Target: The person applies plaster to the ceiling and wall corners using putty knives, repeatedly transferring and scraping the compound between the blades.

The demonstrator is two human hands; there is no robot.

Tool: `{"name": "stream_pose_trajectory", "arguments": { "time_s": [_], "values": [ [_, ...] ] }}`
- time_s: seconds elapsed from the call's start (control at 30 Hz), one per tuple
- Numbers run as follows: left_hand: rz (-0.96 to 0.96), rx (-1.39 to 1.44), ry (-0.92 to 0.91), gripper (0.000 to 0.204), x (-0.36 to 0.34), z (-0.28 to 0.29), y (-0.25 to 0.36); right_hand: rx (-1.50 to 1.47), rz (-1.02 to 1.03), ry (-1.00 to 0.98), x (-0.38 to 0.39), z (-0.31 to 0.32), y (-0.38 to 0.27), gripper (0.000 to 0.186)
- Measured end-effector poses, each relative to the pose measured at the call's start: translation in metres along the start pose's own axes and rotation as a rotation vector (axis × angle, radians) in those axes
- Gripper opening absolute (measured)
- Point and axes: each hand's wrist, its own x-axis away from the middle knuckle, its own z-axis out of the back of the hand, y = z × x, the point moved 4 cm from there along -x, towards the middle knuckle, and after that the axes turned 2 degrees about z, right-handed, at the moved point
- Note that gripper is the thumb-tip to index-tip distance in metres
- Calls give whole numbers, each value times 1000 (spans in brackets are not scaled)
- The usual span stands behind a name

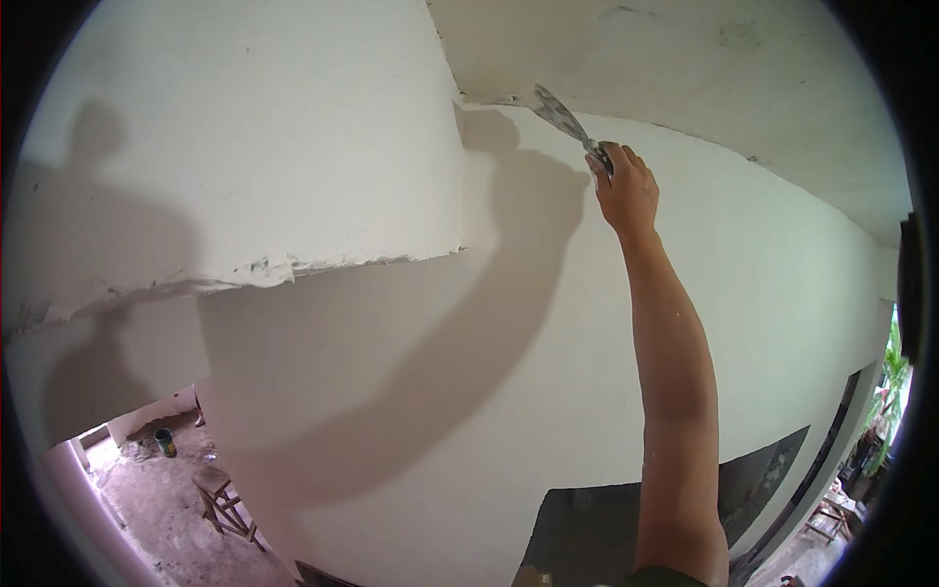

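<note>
My right hand [626, 186] is raised high, its fingers wrapped round the handle of a putty knife [558, 112], whose grey, smeared blade points up and left toward the joint between the white wall [763, 245] and the ceiling [665, 54]. I cannot tell whether the tip touches the surface. Just left of the blade is the inner corner of a boxed-out beam [293, 147] with a rough, chipped lower edge. My left hand is out of view.
A dark grey panel [587, 528] is on the lower wall. Through an opening at lower left are a bucket [164, 442] and a wooden stool [223, 501] on a dusty floor [147, 499]. At right, a doorway shows green leaves [892, 372].
</note>
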Motion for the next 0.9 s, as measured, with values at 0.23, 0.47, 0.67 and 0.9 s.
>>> {"name": "stream_pose_trajectory", "arguments": {
  "time_s": [0.23,0.47,0.67,0.9],
  "values": [
    [10,0,7,46,3,-3,3,109,61,-60,-36,-23,-2,25],
    [6,-2,-1,46,5,-6,6,214,-138,-24,-28,-33,5,28],
    [3,-5,0,46,4,-3,9,-32,-407,64,31,-18,9,30],
    [-6,-9,-22,46,3,-11,15,-613,-520,-157,74,-30,-25,36]
  ]
}}
